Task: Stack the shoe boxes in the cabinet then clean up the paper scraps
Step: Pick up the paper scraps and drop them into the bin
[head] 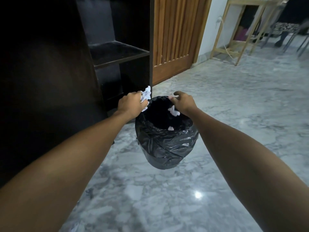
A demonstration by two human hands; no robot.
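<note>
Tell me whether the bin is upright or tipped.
Upright. The bin stands on the marble floor, its bag-lined mouth facing up, paper scraps falling in.

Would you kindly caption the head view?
Left hand holds crumpled paper beside lined bin; right hand releases scraps.

No text, label, brand, number or sign can be read anywhere. The crumpled white paper scraps [146, 95] gripped in the left hand [131, 104] carry faint bluish marks that may be print, but they are too small and blurred to make out. The white scraps [173, 111] under the right hand [183, 102] and the glossy black plastic bin liner [164, 143] show no lettering, and the dark wooden cabinet [117, 52] bears no visible marking.
</note>
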